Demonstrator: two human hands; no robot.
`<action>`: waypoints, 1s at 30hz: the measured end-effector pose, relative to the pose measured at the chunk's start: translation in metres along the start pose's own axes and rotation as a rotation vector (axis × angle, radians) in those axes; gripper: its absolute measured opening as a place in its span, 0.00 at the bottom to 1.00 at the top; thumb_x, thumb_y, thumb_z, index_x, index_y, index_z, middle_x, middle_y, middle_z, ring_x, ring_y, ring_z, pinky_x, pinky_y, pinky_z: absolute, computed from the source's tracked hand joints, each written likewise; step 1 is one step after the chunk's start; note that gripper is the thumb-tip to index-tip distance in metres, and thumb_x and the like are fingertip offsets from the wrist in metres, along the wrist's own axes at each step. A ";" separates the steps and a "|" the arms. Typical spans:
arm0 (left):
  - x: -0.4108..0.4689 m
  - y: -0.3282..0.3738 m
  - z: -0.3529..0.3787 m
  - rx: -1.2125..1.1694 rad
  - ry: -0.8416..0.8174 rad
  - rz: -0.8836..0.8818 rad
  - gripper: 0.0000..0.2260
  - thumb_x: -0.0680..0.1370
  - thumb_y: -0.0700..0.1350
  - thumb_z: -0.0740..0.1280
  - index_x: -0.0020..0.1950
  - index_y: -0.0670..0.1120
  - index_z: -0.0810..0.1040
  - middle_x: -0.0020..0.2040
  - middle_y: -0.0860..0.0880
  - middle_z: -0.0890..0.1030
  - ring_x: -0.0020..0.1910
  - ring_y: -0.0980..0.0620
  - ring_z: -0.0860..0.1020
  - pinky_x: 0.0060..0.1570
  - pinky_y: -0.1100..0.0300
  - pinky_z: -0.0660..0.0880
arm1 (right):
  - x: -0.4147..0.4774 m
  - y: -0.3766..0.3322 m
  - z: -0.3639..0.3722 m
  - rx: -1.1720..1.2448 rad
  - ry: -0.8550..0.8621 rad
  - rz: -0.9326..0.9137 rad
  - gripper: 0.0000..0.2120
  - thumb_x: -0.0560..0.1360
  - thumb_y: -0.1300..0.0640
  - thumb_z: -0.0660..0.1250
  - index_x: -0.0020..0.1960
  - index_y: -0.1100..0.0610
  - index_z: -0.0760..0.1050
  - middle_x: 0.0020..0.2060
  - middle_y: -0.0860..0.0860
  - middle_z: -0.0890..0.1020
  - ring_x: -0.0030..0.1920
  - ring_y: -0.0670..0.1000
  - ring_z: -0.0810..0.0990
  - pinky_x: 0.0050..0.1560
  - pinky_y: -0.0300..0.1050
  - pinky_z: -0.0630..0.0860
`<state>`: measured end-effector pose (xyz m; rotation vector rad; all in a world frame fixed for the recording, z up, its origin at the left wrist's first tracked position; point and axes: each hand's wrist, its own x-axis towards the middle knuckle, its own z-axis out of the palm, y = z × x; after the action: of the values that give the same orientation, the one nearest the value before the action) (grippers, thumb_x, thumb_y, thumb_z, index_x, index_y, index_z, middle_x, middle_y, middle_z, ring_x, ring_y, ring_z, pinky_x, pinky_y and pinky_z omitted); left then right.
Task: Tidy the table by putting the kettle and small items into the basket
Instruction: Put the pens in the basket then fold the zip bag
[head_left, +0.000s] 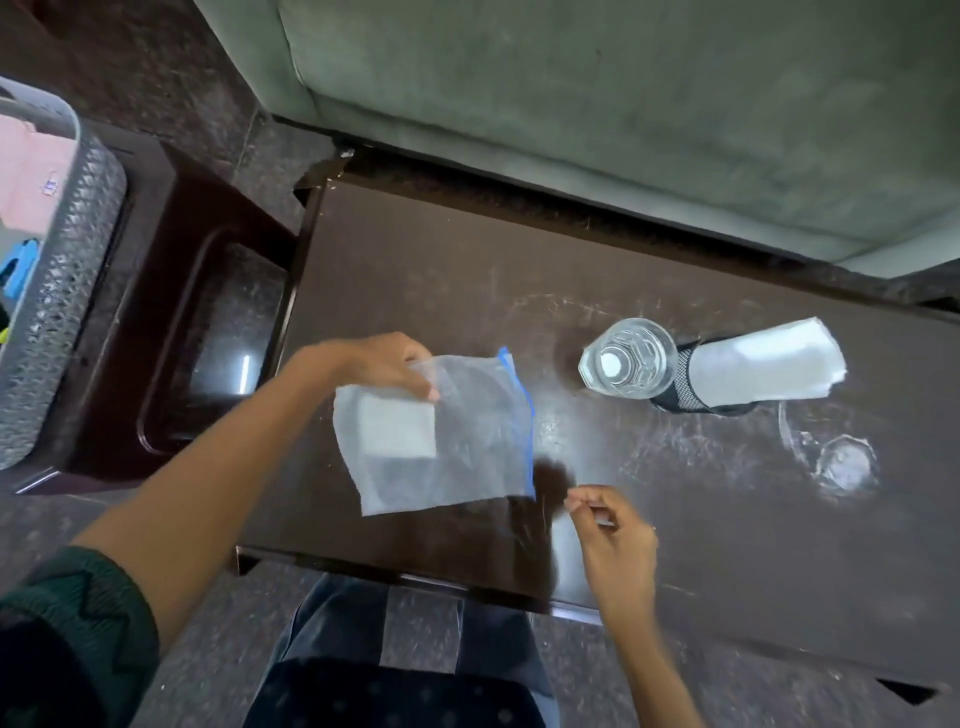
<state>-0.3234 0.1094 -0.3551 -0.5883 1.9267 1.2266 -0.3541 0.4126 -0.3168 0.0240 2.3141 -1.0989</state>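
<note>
Our left hand (379, 364) pinches the zip bag (467, 452) by one edge above the tabletop (701, 561) — limp and featherlight, we judge — our right hand (618, 535) curled nearby, whether empty we cannot tell.

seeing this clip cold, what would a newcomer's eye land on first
First, the left hand pinching a clear plastic bag with a blue strip over the middle of the dark table. To its right a clear bottle stands beside a black mesh holder with white paper. A grey basket sits at far left.

Basket (62, 312) — cropped at left, perhaps half.
</note>
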 end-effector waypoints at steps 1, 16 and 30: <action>-0.007 0.001 -0.003 -0.070 -0.031 0.001 0.10 0.67 0.54 0.73 0.43 0.52 0.79 0.42 0.54 0.81 0.44 0.52 0.80 0.42 0.62 0.75 | -0.003 0.000 -0.001 -0.001 0.007 -0.008 0.14 0.72 0.70 0.66 0.38 0.51 0.77 0.36 0.47 0.81 0.35 0.36 0.77 0.35 0.25 0.70; -0.073 0.017 0.012 -0.785 0.087 0.228 0.11 0.76 0.46 0.65 0.55 0.43 0.77 0.46 0.48 0.85 0.43 0.52 0.83 0.39 0.63 0.78 | 0.016 -0.114 0.062 -0.701 -0.363 -0.582 0.45 0.67 0.45 0.70 0.75 0.48 0.48 0.75 0.52 0.58 0.74 0.55 0.56 0.73 0.56 0.55; -0.099 -0.003 -0.009 -0.626 0.227 0.273 0.29 0.65 0.49 0.77 0.63 0.55 0.72 0.59 0.54 0.79 0.56 0.55 0.79 0.51 0.57 0.79 | 0.053 -0.173 0.057 -0.128 -0.810 -0.325 0.18 0.63 0.69 0.75 0.45 0.51 0.76 0.39 0.48 0.81 0.39 0.45 0.80 0.41 0.40 0.77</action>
<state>-0.2650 0.0985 -0.2757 -0.8250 1.8301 2.0426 -0.4136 0.2452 -0.2495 -0.7317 1.6628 -0.8742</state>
